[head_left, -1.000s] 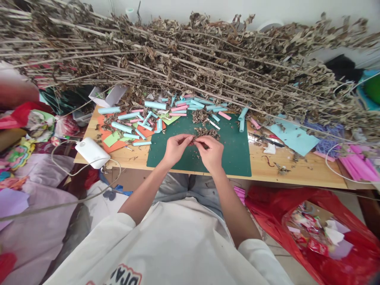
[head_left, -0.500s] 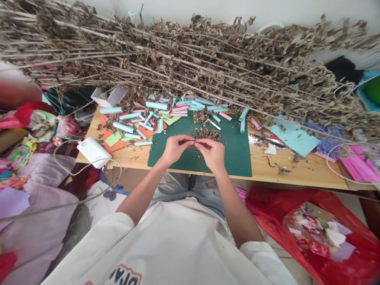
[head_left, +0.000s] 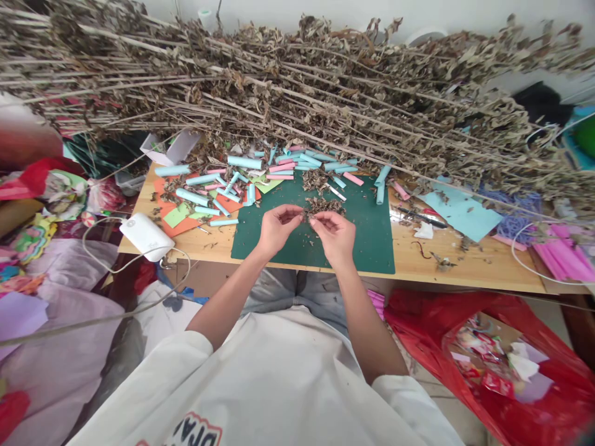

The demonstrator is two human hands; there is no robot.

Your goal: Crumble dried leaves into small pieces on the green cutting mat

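My left hand (head_left: pixel 276 230) and my right hand (head_left: pixel 335 234) meet over the green cutting mat (head_left: pixel 372 238), fingertips pinched together on a small piece of dried leaf (head_left: pixel 307 216). Just beyond the fingers lies a little heap of dried leaf crumbs (head_left: pixel 328 204) on the mat. A second small heap (head_left: pixel 315 180) sits farther back. Rolled blue and pink paper tubes (head_left: pixel 242 163) lie scattered along the mat's far edge and to its left.
A big bundle of dry leafy stalks (head_left: pixel 297 93) spans the back of the wooden table (head_left: pixel 465 269). A white device (head_left: pixel 145 236) with a cable sits at the left corner. Blue paper (head_left: pixel 460 214) and a pen lie right. A red bag (head_left: pixel 502 365) of scraps stands on the floor.
Both hands have shifted slightly away from me toward the leaf heap, and they stay pinched together on the dried bit.
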